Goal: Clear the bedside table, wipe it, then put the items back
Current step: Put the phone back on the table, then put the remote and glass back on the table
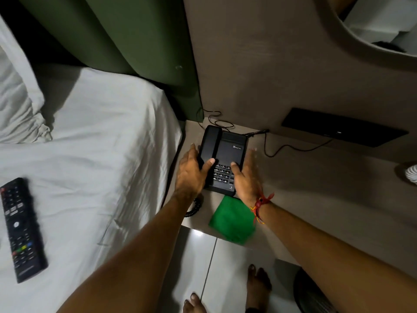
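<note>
A black phone (222, 158) is seen at the back-left corner of the worktop (316, 188), beside the bed (101, 154), handset on its cradle on the left side, keypad toward the front. It is gripped from both sides. The left hand (191, 175) is wrapped round the left edge, thumb laid over the handset's lower end, fingers hidden behind the phone's side. The right hand (246, 177) is pressed against the right edge, thumb on the keypad, fingers extended along the side; this hand is blurred, so whether the phone is lifted off the worktop can't be told. A red thread (261, 205) is tied round the right wrist.

A folded green cloth (232, 220) lies on the worktop just in front of the phone, near the front edge, partly under the right wrist. A coiled cord (194, 207) is visible at the phone's front-left, under the left forearm. Thin cables (286, 147) run from the phone's back along the wall. A black flat box (343, 132) sits at the back-right of the worktop, well apart from the phone.

A black remote (21, 229) lies on the white sheet of the bed, far left. A pillow (18, 105) is seen at upper left. Bare feet (257, 283) stand on the tiled floor.
</note>
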